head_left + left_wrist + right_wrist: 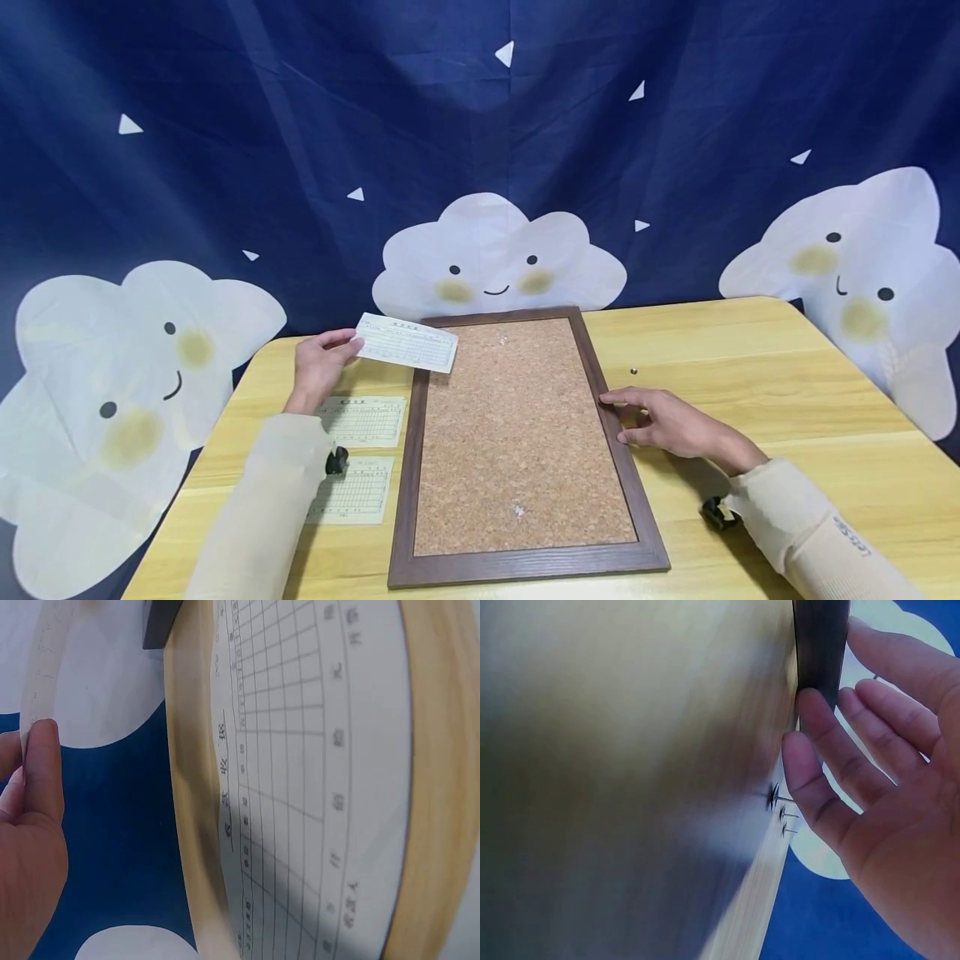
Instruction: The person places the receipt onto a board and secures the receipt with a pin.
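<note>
My left hand (pixel 321 363) pinches a printed paper form (pixel 408 343) by its left end, between thumb and fingers. The slip is raised above the upper left corner of a cork board (pixel 517 442) in a dark brown wooden frame (pixel 529 565). In the left wrist view the thumb (pixel 43 772) presses on the slip, seen nearly edge-on. My right hand (pixel 671 423) rests its fingertips against the frame's right side, fingers loosely bent. Three thumbtacks (pixel 774 797) stand point up on the table by that hand in the right wrist view.
Two more printed forms, an upper one (pixel 369 421) and a lower one (pixel 358 493), lie left of the board, partly covered by the left sleeve. The wooden table (pixel 795 375) ends at a blue cloud-print curtain (pixel 510 108). Small silvery marks show on the cork.
</note>
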A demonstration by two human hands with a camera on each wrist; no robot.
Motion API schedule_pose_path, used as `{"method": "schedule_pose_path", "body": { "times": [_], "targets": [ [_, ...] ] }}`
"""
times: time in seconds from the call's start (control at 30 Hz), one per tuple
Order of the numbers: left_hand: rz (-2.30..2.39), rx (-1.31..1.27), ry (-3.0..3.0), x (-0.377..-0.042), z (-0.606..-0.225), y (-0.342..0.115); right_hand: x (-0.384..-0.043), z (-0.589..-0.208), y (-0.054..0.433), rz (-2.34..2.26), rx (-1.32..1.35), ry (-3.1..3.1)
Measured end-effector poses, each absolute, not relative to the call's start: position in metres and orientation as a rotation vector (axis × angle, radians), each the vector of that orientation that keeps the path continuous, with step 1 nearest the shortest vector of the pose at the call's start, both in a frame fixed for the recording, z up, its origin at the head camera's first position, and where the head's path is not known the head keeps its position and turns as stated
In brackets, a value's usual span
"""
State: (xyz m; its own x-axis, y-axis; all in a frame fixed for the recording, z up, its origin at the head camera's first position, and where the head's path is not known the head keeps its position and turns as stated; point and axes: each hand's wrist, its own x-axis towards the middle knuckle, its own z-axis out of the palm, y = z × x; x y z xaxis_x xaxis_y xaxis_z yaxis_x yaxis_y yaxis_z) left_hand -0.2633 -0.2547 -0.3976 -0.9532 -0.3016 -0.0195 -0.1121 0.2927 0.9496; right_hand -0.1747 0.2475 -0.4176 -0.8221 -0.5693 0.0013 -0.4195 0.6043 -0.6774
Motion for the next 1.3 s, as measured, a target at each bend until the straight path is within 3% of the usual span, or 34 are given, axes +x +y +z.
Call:
{"method": "schedule_pose_path", "body": {
  "times": [1.3],
  "targets": [
    [-1.904,0.317,-2.249,-0.269,-0.408,-0.216,-0.175,-0.419,0.247,-1.072,-0.792,2.586]
  ]
}}
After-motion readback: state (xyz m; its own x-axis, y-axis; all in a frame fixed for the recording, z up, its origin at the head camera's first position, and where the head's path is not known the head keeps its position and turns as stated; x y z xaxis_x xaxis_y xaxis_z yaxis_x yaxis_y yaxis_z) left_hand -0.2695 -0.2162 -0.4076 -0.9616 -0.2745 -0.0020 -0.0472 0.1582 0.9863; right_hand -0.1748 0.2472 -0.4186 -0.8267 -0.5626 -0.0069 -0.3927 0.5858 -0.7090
